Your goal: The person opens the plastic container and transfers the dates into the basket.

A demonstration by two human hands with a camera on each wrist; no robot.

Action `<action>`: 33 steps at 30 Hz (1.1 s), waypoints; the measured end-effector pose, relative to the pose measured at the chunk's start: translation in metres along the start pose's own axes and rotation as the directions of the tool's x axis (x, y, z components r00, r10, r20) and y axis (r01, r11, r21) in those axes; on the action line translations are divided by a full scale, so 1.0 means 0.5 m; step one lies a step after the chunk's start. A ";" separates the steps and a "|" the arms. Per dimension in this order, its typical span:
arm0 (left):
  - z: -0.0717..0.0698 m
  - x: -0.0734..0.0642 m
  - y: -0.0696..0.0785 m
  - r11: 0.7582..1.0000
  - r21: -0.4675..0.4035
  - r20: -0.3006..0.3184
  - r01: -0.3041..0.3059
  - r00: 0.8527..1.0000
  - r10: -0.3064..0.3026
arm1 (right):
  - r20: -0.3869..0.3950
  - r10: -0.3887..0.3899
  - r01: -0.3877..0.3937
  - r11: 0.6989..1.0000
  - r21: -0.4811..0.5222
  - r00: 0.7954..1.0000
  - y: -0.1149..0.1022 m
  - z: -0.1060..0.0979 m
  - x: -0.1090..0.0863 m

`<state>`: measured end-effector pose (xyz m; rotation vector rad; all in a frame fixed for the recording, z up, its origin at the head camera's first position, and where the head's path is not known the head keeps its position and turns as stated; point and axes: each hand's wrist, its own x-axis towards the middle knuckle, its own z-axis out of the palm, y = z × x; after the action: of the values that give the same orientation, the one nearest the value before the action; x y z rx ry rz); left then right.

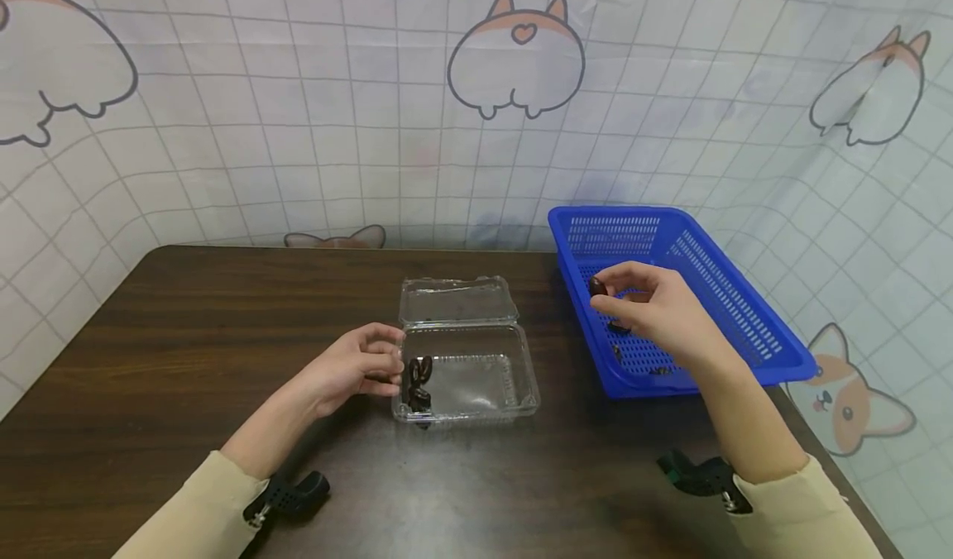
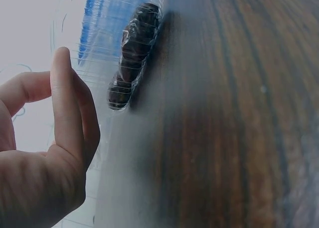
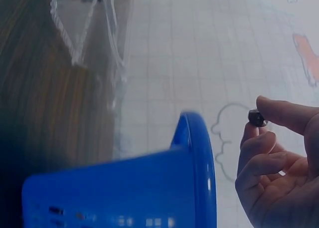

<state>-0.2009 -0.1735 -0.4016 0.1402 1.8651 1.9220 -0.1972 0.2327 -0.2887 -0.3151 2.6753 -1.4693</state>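
My right hand [image 1: 655,307] pinches a small dark brown, glossy oval piece, like a date [image 1: 596,286], between thumb and fingertips above the blue basket [image 1: 688,224]. The right wrist view shows the same date [image 3: 257,118] at the fingertips. Several similar dark dates [image 1: 420,385] lie along the left side of a clear plastic clamshell box [image 1: 476,381], whose lid [image 1: 457,303] is folded back. My left hand [image 1: 365,365] is at the box's left wall, its fingers loosely bent. Whether they touch the wall is hard to tell.
A few more dark pieces [image 1: 620,327] lie in the basket, partly hidden by my right hand. The dark wooden table [image 1: 186,336] ends at a white gridded cloth wall [image 1: 335,129] behind and at the right. Wrist camera mounts [image 1: 294,494] sit under both forearms.
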 end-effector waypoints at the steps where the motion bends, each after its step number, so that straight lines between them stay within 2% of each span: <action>1: 0.000 0.001 0.000 1.000 0.001 0.001 -0.002 1.000 0.002 | -0.005 -0.002 0.002 1.000 -0.005 1.000 0.003 -0.005 -0.001; 11: -0.002 0.000 -0.003 1.000 -0.006 0.002 -0.004 1.000 0.004 | -0.065 0.045 -0.050 0.996 -0.080 0.997 0.045 -0.040 -0.020; 18: -0.005 -0.004 -0.005 1.000 0.000 0.002 -0.002 1.000 0.002 | -0.076 0.060 -0.069 0.990 -0.124 0.995 0.066 -0.050 -0.030; 26: -0.005 -0.003 -0.006 1.000 -0.005 0.002 -0.011 1.000 0.011 | -0.073 0.039 -0.048 0.991 -0.127 0.997 0.067 -0.046 -0.031; 33: -0.005 -0.002 -0.006 1.000 -0.001 0.009 -0.017 1.000 0.017 | -0.054 -0.003 -0.004 0.991 -0.135 0.999 0.048 -0.029 -0.019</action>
<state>-0.2001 -0.1762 -0.4046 0.1645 1.8628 1.9307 -0.1938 0.2593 -0.3014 -0.2867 2.8240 -1.3184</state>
